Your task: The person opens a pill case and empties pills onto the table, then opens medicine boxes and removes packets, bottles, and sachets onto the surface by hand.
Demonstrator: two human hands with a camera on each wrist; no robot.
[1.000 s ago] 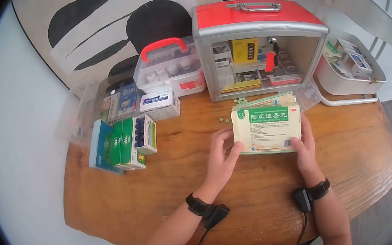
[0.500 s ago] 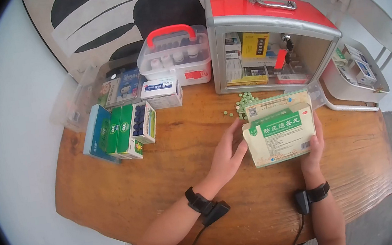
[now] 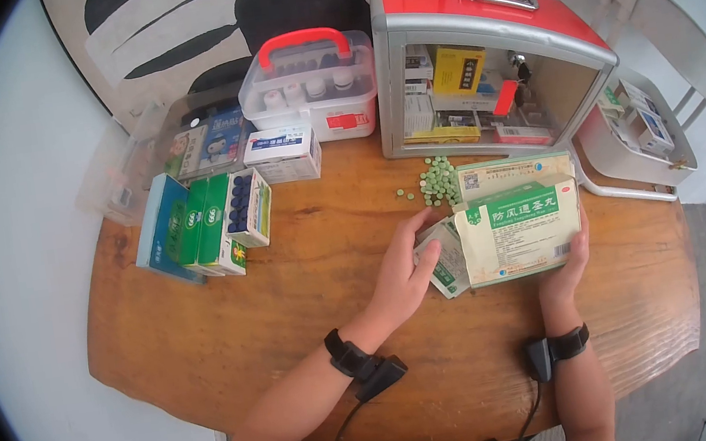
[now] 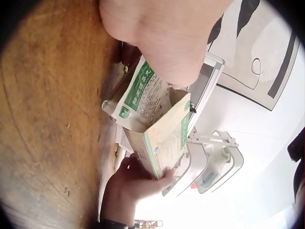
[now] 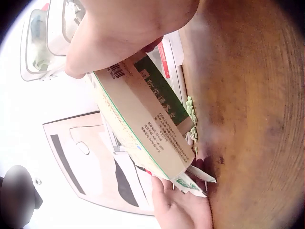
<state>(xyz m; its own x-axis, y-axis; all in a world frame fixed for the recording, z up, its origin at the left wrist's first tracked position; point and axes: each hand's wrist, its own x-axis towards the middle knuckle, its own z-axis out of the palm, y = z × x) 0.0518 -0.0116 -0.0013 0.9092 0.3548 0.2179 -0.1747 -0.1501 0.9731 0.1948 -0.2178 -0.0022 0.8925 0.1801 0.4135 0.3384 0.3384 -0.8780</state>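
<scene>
My right hand (image 3: 566, 268) grips a cream and green medicine box (image 3: 520, 238) by its right end, thumb on the front face. Out of the box's open left end stick flat printed sachets (image 3: 446, 266), which my left hand (image 3: 397, 270) pinches between thumb and fingers. In the left wrist view the sachets (image 4: 143, 98) reach from the box's opening (image 4: 174, 102) toward the left hand. Behind the box, a cream panel with a green edge (image 3: 516, 170) shows. Small green tablets (image 3: 440, 180) lie in a loose heap just beyond it.
A red-topped medicine cabinet (image 3: 492, 55) stands at the back, beside a clear case with a red handle (image 3: 309, 92). Green medicine boxes (image 3: 209, 226) and a white box (image 3: 282, 154) are on the left. A white bin of packets (image 3: 635, 130) sits at the right.
The box has shifted right and its left end has come open to view. The sachets now stick out of it, in the left hand. More of the green tablets shows.
</scene>
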